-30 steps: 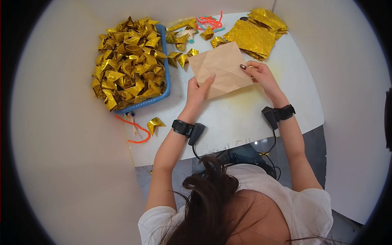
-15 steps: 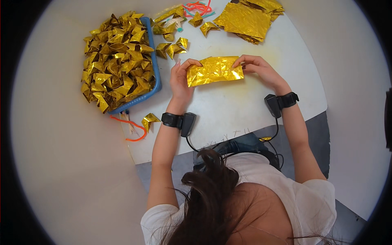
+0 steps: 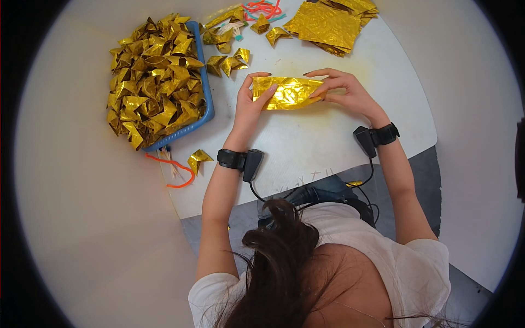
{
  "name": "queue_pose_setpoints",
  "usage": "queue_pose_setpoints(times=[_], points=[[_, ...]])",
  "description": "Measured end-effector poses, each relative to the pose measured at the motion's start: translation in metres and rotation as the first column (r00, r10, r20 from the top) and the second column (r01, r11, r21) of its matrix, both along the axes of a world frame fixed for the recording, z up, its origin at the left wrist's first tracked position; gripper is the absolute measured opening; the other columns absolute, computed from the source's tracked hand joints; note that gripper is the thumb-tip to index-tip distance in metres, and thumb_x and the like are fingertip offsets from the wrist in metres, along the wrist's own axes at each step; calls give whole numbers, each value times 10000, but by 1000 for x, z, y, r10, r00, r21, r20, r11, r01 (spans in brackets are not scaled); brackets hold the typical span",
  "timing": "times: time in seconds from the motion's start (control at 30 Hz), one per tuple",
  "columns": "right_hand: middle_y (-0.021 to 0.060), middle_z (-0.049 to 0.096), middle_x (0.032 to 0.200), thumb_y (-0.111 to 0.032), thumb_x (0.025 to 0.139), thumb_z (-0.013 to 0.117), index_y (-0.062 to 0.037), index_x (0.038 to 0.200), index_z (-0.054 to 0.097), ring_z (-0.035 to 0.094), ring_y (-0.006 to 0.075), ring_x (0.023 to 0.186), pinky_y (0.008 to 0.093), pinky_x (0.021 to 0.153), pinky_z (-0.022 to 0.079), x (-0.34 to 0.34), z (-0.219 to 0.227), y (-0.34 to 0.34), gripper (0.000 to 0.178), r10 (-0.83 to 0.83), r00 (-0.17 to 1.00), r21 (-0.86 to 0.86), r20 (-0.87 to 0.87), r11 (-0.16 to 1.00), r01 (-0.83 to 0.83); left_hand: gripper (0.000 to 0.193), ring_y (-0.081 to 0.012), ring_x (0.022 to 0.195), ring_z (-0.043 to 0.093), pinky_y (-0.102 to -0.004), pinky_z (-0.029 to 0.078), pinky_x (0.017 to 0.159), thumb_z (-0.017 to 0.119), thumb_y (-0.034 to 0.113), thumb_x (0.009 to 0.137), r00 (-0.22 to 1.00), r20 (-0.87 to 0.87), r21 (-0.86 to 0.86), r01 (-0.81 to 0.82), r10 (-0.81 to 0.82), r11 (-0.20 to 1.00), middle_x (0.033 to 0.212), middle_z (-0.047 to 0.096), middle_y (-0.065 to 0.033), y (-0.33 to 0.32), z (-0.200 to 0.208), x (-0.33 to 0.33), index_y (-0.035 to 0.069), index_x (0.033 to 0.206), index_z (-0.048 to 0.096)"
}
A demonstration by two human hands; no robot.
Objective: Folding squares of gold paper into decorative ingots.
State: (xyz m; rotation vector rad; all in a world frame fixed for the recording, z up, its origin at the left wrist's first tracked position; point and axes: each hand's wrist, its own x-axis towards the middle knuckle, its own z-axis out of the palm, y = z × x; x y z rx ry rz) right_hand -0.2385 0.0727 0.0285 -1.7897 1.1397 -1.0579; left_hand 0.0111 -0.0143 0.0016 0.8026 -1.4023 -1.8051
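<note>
Between my hands is a strip of shiny gold foil paper (image 3: 292, 94), folded into a long flat band and held level over the white table. My left hand (image 3: 252, 98) is closed on its left end, the thumb lying across the front face. At the right end, the thumb and fingers of my right hand (image 3: 342, 92) pinch the paper, with the index finger raised along the top edge. Nearest to my left hand are some folded gold paper pieces (image 3: 232, 64) on the table.
A blue basket (image 3: 206, 93) heaped with folded gold pieces stands at the left. A stack of gold foil sheets (image 3: 322, 27) lies at the far side, near red and teal pipe cleaners (image 3: 261, 10). One folded piece (image 3: 198, 160) and an orange pipe cleaner (image 3: 183, 168) lie near left on the table (image 3: 306, 147).
The foil strip has become narrower from top to bottom. My left thumb has come round to its front face, and my right fingers have shifted their grip at the right end.
</note>
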Motion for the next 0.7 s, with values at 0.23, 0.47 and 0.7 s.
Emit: queue_pose_setpoints(times=[0.23, 0.47, 0.7], points=[[29, 661, 885, -161, 922, 595, -20, 848, 627, 612, 79, 715, 195, 670, 495, 9, -11, -5, 162, -355, 863, 384, 359, 899, 210, 492, -153, 1051, 593, -336, 517, 876, 623, 99, 886, 929, -368, 298, 147, -29, 943, 1148, 606, -85, 2, 16, -4, 27, 1326, 414], [-7, 632, 714, -220, 919, 613, -31, 922, 649, 539, 12, 576, 150, 533, 423, 11, -16, -7, 192, -501, 787, 438, 361, 836, 331, 327, -137, 865, 655, -292, 576, 668, 603, 120, 913, 997, 18, 64, 74, -76, 995, 1037, 657, -81, -1, -4, -2, -13, 1203, 532], [-13, 631, 800, -83, 868, 648, -20, 1103, 667, 504, 13, 571, 167, 504, 387, 17, -25, -6, 244, -502, 786, 211, 362, 865, 456, 295, -123, 793, 659, -244, 561, 585, 600, 121, 917, 1000, 7, 17, 15, -15, 1000, 993, 666, -78, 5, 2, -7, 10, 1184, 544]])
